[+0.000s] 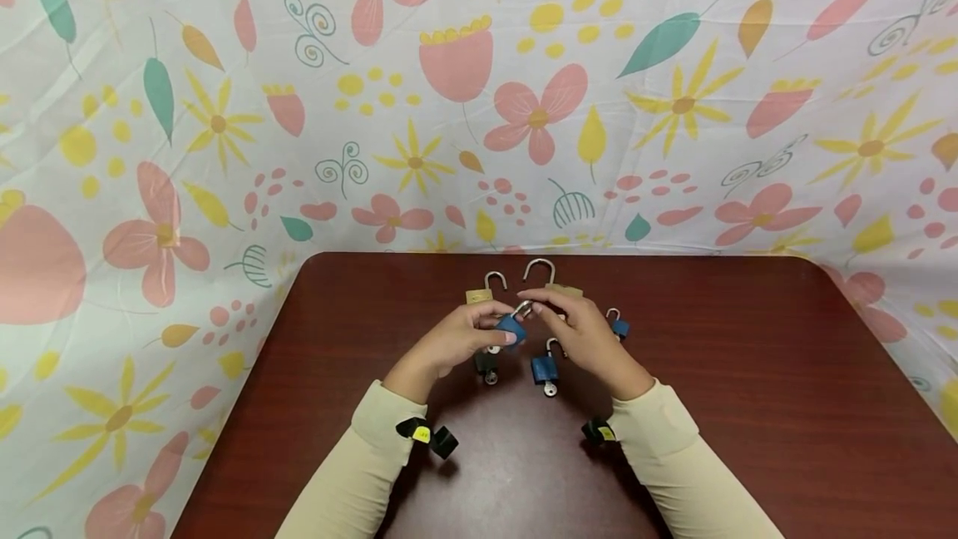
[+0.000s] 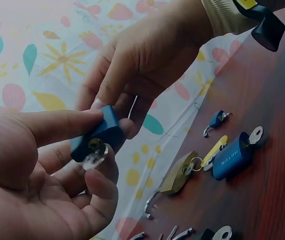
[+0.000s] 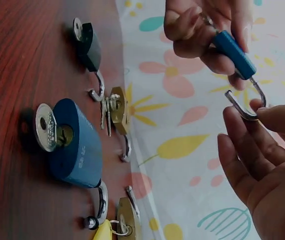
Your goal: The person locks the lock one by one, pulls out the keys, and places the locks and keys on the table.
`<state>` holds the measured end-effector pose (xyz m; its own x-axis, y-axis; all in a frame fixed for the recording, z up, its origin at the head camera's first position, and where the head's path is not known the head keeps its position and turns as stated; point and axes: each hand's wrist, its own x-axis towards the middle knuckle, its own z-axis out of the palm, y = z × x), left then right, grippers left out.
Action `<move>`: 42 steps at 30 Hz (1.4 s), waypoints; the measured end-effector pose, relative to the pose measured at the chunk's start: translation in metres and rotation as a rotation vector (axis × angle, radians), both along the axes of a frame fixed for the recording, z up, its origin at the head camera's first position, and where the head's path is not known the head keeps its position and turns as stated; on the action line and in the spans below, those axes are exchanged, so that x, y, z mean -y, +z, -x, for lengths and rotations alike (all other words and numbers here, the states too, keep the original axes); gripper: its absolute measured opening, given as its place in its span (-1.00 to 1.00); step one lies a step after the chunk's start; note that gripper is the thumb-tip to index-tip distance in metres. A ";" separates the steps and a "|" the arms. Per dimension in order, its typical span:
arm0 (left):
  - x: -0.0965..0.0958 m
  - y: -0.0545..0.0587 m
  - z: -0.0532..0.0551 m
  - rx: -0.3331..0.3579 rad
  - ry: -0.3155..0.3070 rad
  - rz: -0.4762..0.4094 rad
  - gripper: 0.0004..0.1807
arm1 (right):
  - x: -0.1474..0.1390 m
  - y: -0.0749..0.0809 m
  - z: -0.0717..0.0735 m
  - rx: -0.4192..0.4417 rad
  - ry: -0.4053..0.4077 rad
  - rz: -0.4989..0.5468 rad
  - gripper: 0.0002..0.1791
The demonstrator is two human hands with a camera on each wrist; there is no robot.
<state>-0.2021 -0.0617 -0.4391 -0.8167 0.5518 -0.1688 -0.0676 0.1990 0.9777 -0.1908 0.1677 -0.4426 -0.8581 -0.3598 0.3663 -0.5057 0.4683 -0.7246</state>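
Observation:
Above the table, my left hand (image 1: 455,341) holds the body of a blue padlock (image 1: 511,329) between thumb and fingers. A key (image 2: 97,157) sits in its keyhole, close to the left fingers. The padlock's shackle (image 3: 242,111) stands open, its free end out of the body. Thumb and fingertips of my right hand (image 1: 582,329) pinch the shackle at its bend, as the right wrist view shows. Below the hands lie a larger blue padlock (image 1: 545,369) with a key in it and a dark padlock (image 3: 87,49), also with a key.
Two brass padlocks (image 1: 479,296) with raised shackles lie behind the hands; the right one (image 1: 569,291) is partly covered by the right hand and has a yellow tag (image 2: 215,151) by it. A small blue padlock (image 1: 620,328) lies right. A patterned cloth (image 1: 449,148) hangs behind the table (image 1: 748,373).

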 end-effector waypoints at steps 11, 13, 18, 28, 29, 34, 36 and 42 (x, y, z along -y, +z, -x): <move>0.001 0.001 0.000 -0.021 0.036 0.026 -0.69 | 0.002 0.004 -0.003 0.014 0.011 0.096 -0.67; 0.001 0.001 0.000 -0.019 0.040 0.013 -0.68 | 0.002 0.005 -0.004 0.027 0.017 0.130 -0.67; 0.000 0.001 -0.001 -0.023 0.046 -0.024 -0.67 | 0.002 0.006 -0.005 0.017 -0.006 0.162 -0.69; -0.005 0.003 -0.002 -0.021 0.059 -0.178 -0.69 | 0.006 0.010 -0.010 0.029 -0.086 0.233 -0.72; -0.005 0.004 -0.003 -0.020 0.063 -0.186 -0.69 | 0.007 0.010 -0.010 0.036 -0.087 0.256 -0.72; -0.007 0.008 -0.006 -0.036 0.076 -0.210 -0.70 | 0.012 0.008 -0.014 0.057 -0.135 0.361 -0.70; -0.008 0.008 -0.007 -0.048 0.090 -0.217 -0.71 | 0.017 0.007 -0.017 0.066 -0.159 0.402 -0.68; -0.012 0.008 -0.010 -0.104 0.138 -0.257 -0.71 | 0.034 0.003 -0.027 0.073 -0.206 0.495 -0.62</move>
<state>-0.1920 -0.0497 -0.4306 -0.8926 0.4481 0.0503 0.0262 -0.0597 0.9979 -0.1643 0.1333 -0.4399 -0.9223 0.0193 0.3861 -0.3794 0.1458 -0.9137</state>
